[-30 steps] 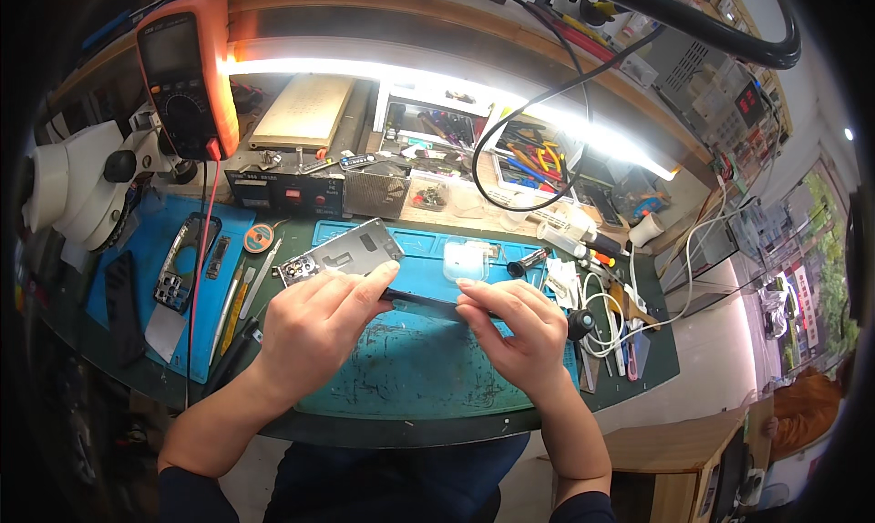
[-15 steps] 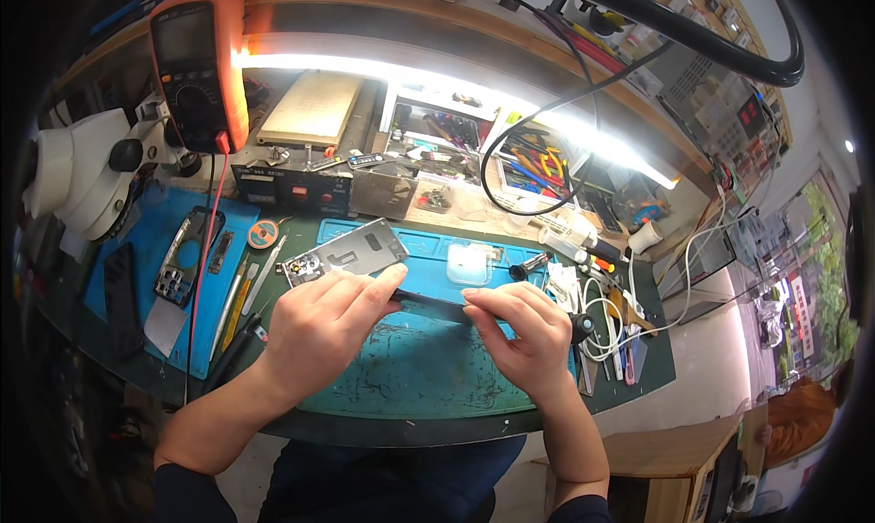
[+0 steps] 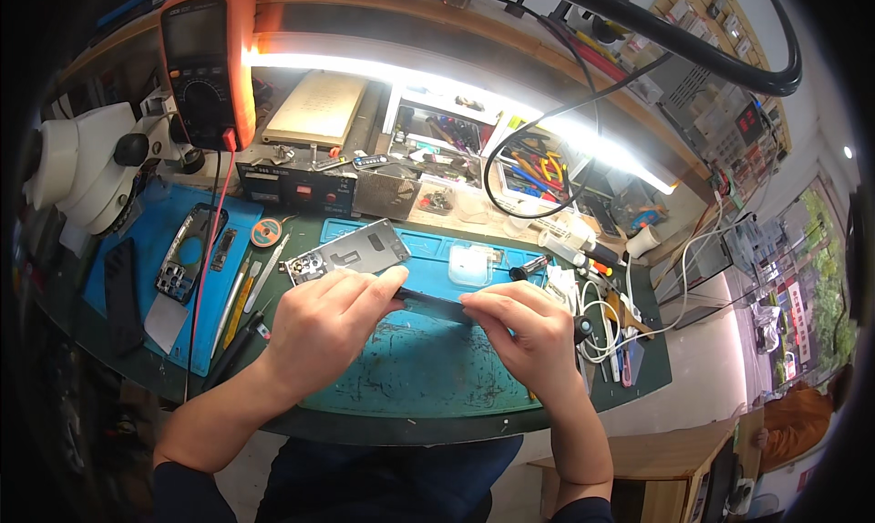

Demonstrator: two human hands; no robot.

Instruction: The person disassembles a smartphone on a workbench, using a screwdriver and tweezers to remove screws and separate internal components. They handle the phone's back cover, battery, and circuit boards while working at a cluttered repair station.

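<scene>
Between my two hands a thin dark phone-like panel (image 3: pixel 437 304) is held up above the blue work mat (image 3: pixel 428 368), seen nearly edge-on. My left hand (image 3: pixel 333 327) pinches its left end between thumb and fingers. At the opposite end, the thumb and fingertips of my right hand (image 3: pixel 527 330) close on it. Just beyond my left hand lies a grey phone frame (image 3: pixel 360 251), its camera end partly covered by my knuckles. A small clear plastic box (image 3: pixel 469 264) rests on the mat behind the panel. The panel's faces are mostly hidden.
On the left mat lie an opened phone housing (image 3: pixel 190 254) and a dark slab (image 3: pixel 121 295), with tweezers (image 3: pixel 270 260) and a solder spool (image 3: pixel 266 233) nearby. An orange multimeter (image 3: pixel 208 67) hangs above, beside a white microscope (image 3: pixel 87 163). White cables (image 3: pixel 597 327) coil at right.
The view has shifted slightly. Both hands keep their grip on the panel, which stays almost in place with a very slight tilt.
</scene>
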